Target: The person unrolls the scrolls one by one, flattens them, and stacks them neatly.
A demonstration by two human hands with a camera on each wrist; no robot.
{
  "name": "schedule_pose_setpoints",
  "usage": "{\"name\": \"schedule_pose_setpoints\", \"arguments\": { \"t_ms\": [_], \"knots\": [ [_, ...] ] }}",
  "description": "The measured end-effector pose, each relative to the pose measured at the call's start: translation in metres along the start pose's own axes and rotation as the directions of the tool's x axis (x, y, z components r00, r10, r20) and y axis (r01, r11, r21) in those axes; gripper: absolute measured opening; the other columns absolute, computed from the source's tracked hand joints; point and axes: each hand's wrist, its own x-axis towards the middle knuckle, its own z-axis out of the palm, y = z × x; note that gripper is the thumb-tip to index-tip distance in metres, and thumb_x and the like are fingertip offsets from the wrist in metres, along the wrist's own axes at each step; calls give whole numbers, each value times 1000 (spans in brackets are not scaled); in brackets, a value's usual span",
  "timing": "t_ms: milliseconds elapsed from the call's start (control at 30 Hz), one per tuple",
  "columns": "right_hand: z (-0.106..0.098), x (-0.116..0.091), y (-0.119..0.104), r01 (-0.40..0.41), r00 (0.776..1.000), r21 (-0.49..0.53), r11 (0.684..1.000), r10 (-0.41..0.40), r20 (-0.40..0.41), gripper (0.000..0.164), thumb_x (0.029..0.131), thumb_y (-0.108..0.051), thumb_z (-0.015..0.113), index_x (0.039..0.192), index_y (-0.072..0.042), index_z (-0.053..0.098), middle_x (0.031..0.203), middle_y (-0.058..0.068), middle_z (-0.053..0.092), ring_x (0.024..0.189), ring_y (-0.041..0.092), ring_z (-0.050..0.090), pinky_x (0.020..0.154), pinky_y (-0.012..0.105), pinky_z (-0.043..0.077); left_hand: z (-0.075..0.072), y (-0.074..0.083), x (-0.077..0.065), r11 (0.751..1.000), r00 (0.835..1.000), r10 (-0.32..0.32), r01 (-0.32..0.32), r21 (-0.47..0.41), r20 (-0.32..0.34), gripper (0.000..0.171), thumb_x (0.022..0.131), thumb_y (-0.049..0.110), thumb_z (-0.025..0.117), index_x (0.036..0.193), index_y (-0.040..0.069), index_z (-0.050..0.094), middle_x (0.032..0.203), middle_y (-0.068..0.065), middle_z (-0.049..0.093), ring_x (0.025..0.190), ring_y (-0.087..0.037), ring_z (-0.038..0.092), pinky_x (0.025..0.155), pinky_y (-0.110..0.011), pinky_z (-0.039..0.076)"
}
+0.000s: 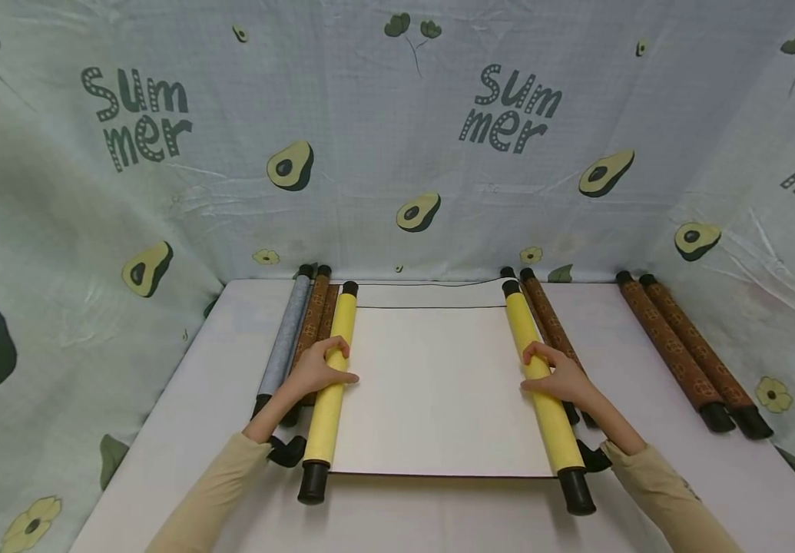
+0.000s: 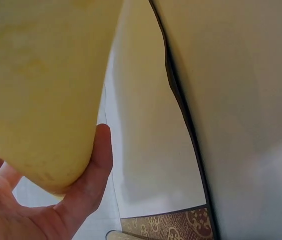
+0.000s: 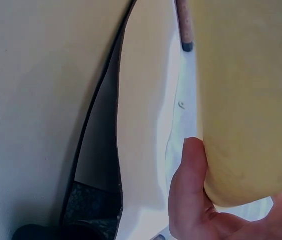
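Left grip (image 1: pixel 310 372) and right grip (image 1: pixel 566 378) hold yellow rolls (image 1: pixel 324 422) flanking white paper (image 1: pixel 438 384).

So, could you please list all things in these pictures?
Yellow rollers: 2, yellow, black-capped, centre left and right
White sheets: at least 2, white, between them
Blue-grey roller: 1, blue-grey, leftmost
Brown patterned rollers: at least 4, brown, left, right and far right
Partly hidden roller: 1, colour unclear, beside right yellow roller
Table: 1, whitish, beneath
Avocado-print cloth: at least 1, whitish, around table
Wrist pieces: 2, black, near the cuffs
Left hand: 1, bare, gripping left yellow roller
Right hand: 1, bare, gripping right yellow roller
Sleeves: 2, beige, on forearms
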Motion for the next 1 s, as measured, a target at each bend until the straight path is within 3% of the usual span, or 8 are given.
{"name": "schedule_pose_setpoints", "arguments": {
  "t_ms": [300, 533, 767, 1000],
  "knots": [
    [-6, -1, 3, 30, 999, -25, 999, -30, -12, 29, 72, -12, 66, 94, -7, 49, 107, 19, 48, 78, 25, 44, 59, 29, 34, -4, -4, 0, 1000, 1000, 7, -7, -14, -7, 32, 62, 2, 70, 87, 8, 51, 98, -17, 52, 70, -22, 46, 53, -26, 37],
    [-11, -3, 4, -29, 999, -68, 997, 27, -28, 22, 79, -19, 62, 96, -7, 56, 109, 16, 53, 96, 29, 43, 71, 31, 32, -9, -10, -2, 999, 1000, 24, -24, -28, 15, 26, 67, 6, 67, 92, 6, 59, 106, -18, 55, 79, -24, 48, 60, -27, 41],
    [-11, -4, 10, -61, 998, -74, 995, 59, -28, 22, 79, -23, 62, 94, -7, 56, 108, 17, 52, 93, 29, 43, 68, 30, 30, -13, -9, -3, 1000, 1000, 4, -4, -2, 10, 17, 69, 10, 65, 85, 6, 61, 99, -17, 57, 66, -18, 47, 52, -24, 39],
    [-14, -6, 15, -32, 999, -100, 994, 28, -39, 26, 71, -18, 68, 90, -10, 52, 103, 17, 50, 78, 24, 43, 60, 28, 31, -14, -13, -3, 999, 999, 44, -44, 29, -11, 23, 65, 8, 72, 83, 6, 58, 95, -15, 57, 73, -21, 46, 57, -25, 37]
  ]
}}
